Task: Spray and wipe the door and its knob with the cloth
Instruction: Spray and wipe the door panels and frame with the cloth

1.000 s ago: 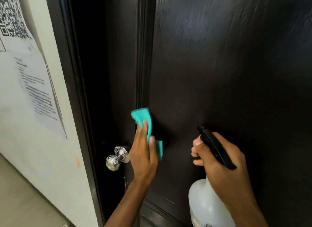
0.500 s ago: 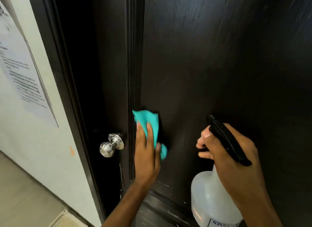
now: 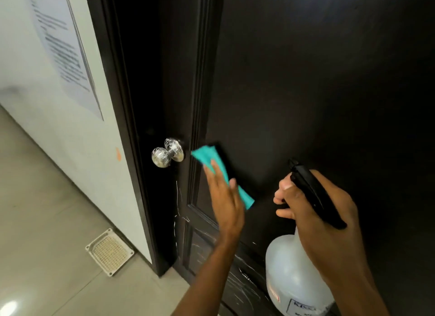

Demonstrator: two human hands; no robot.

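Note:
A dark wooden door (image 3: 306, 92) fills the right of the view. Its shiny metal knob (image 3: 167, 156) sticks out near the door's left edge. My left hand (image 3: 224, 198) presses a teal cloth (image 3: 213, 164) flat against the door panel, just right of the knob, fingers straight. My right hand (image 3: 315, 212) grips the black trigger head of a translucent white spray bottle (image 3: 294, 280), held close to the door at lower right, nozzle pointing up and left.
A white wall (image 3: 47, 132) with a printed paper notice (image 3: 63, 47) stands left of the door frame (image 3: 122, 127). A square floor drain grate (image 3: 110, 251) lies on the grey tiles near the frame's foot. White scratch marks cover the door's lower panel.
My left hand has slid the cloth down and toward the knob. The view has tilted down, showing the floor and drain grate. The bottle stays in my right hand.

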